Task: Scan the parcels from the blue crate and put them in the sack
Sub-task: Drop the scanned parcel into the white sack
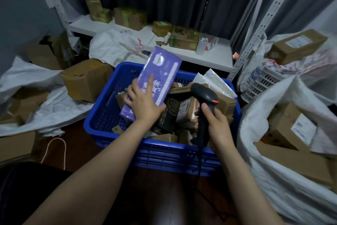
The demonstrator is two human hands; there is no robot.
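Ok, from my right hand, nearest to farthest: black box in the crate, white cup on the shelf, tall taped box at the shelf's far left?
From the right hand, head view:
1. Black box, in the crate beside the hand.
2. White cup, on the shelf beyond.
3. Tall taped box, shelf's back left corner.

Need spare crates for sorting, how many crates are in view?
2: the blue crate at centre, and a white crate at far right, partly covered. Others may be hidden.
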